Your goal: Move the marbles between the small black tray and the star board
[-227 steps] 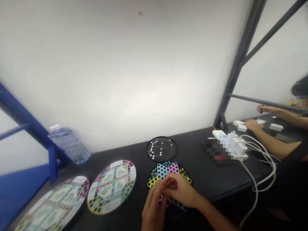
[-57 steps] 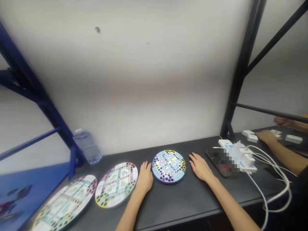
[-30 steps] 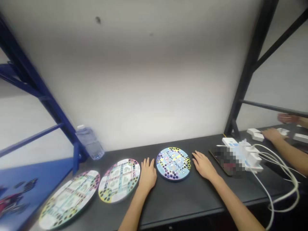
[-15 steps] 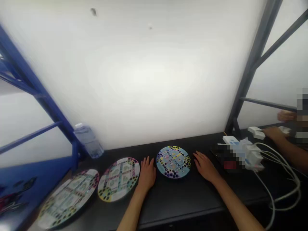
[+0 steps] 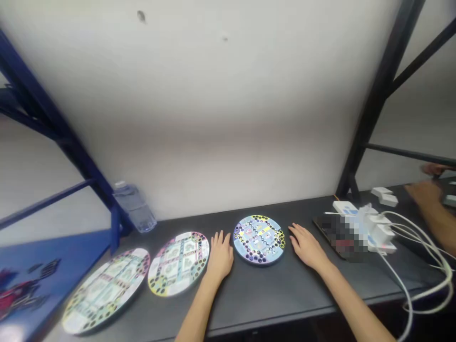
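A round printed game board (image 5: 259,240) in pale blue, with yellow and dark holes around its rim, lies on the dark table. My left hand (image 5: 220,256) rests flat, fingers spread, against its left edge. My right hand (image 5: 307,246) lies flat with its fingertips just right of the rim. Neither hand holds anything. Two similar round boards lie further left: a pink-and-yellow-rimmed one (image 5: 178,263) close to my left hand, and another (image 5: 106,290) near the table's left end.
A clear water bottle (image 5: 134,207) stands at the back left by a blue rack post (image 5: 114,229). To the right are a white power strip with adapters (image 5: 374,227), white cables, a pixelated dark device (image 5: 337,237), and a co-worker's hand (image 5: 422,192) near white blocks (image 5: 384,195).
Several seconds ago my hands were together over coloured pieces on a black-holed round board. Now they lie apart on either side of a pale blue board. The view has shifted slightly.
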Available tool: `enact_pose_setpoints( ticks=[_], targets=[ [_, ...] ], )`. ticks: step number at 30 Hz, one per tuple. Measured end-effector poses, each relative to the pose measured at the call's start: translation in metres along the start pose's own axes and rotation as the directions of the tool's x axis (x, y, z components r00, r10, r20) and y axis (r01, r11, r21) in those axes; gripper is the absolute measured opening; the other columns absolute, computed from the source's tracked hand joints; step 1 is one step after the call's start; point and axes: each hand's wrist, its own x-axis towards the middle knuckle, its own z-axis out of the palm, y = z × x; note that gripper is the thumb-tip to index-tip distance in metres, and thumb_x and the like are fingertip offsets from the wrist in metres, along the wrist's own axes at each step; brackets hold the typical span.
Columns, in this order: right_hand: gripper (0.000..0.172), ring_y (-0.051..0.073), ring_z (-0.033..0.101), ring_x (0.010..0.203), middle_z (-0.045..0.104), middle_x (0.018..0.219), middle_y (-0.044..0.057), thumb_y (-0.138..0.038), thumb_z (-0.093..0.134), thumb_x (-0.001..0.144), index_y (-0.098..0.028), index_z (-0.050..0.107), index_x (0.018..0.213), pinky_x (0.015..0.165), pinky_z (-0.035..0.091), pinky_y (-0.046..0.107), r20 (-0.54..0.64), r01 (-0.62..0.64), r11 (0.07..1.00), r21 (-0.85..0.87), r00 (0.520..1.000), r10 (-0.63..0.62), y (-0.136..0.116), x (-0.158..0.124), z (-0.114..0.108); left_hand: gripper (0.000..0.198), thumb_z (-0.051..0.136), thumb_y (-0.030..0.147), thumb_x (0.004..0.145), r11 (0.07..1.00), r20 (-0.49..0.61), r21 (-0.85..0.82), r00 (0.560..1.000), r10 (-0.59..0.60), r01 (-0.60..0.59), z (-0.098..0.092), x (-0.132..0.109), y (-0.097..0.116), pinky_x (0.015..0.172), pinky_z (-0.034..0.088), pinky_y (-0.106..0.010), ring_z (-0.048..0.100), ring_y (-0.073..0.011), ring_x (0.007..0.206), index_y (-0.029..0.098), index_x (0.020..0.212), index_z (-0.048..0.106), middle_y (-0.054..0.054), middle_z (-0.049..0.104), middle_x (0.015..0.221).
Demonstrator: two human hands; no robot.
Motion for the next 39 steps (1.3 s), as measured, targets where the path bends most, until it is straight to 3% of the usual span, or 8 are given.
enact_pose_setpoints(
  ticks=[39],
  targets=[
    [0.049, 0.028, 0.044, 0.137, 0.051, 0.146, 0.014, -0.033, 0.037, 0.098, -0.012, 0.057, 0.137, 0.117, 0.033, 0.045, 0.004, 0.011, 0.999, -0.030, 1.000, -0.011, 0.0022, 0.0003, 0.0012, 0.048, 0.037, 0.018, 0.095, 1.000, 0.006, -0.005, 1.000, 0.008, -0.008, 0.0004, 0.0001, 0.0001, 0.117, 0.026, -0.052, 0.033, -0.0329, 0.144, 0.014, 0.141, 0.049, -0.017, 0.044, 0.151]
  ],
)
